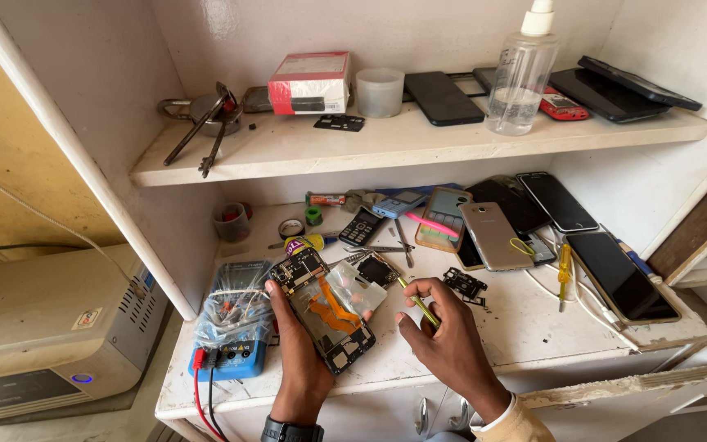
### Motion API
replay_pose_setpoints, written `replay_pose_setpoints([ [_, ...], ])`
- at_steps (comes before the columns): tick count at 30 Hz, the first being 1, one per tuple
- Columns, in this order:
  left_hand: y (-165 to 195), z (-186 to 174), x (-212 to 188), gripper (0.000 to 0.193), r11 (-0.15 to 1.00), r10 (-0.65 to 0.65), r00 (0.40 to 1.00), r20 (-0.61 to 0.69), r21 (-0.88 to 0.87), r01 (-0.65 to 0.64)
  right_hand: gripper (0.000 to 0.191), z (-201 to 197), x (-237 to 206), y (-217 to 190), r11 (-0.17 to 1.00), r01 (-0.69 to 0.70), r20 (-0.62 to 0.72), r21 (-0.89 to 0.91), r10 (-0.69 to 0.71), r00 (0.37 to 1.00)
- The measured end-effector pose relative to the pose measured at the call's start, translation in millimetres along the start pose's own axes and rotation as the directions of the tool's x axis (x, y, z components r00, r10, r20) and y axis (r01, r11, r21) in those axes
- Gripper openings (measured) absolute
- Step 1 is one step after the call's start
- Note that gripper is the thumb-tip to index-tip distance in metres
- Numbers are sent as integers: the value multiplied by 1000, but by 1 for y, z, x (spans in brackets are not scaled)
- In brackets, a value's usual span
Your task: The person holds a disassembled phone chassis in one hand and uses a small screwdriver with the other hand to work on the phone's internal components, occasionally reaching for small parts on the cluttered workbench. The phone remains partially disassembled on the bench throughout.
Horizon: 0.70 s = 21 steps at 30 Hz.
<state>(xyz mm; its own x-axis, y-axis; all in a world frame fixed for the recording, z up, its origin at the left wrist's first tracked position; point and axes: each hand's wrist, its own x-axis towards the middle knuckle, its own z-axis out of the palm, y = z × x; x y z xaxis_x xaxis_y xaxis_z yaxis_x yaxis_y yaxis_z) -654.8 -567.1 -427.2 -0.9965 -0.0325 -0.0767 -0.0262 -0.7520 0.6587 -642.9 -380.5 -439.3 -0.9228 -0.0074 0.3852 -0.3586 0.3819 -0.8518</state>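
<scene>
My left hand point(296, 348) holds an opened phone point(322, 309) with its back off, showing the circuit board and an orange flex cable. My right hand point(443, 331) grips a thin yellow-handled tool point(419, 303), its tip pointing toward the phone's upper right side. Both hands hover over the white workbench point(525, 327). A small black phone part point(464, 285) lies just right of my right hand, and a clear plastic bag point(353, 282) sits behind the phone.
A blue multimeter in a plastic bag point(235, 323) with red and black leads lies at left. Several phones point(558, 221) and a yellow screwdriver point(565, 270) cover the bench's back and right. The upper shelf holds a spray bottle point(521, 78), a red-and-white box point(311, 82) and a padlock point(204, 110).
</scene>
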Motion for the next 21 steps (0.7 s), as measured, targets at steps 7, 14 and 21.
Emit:
replay_pose_setpoints([
  [7, -11, 11, -12, 80, 999, 28, 998, 48, -17, -27, 35, -13, -10, 8, 995, 72, -18, -62, -73, 997],
  [14, -10, 22, -25, 79, 997, 6, 995, 97, -79, 1, 69, -27, -16, -1, 976, -91, 105, 198, 71, 992],
  [21, 0, 34, -27, 79, 996, -20, 996, 85, -81, 27, 53, -36, 2, 1, 863, -119, 69, 491, 98, 993],
])
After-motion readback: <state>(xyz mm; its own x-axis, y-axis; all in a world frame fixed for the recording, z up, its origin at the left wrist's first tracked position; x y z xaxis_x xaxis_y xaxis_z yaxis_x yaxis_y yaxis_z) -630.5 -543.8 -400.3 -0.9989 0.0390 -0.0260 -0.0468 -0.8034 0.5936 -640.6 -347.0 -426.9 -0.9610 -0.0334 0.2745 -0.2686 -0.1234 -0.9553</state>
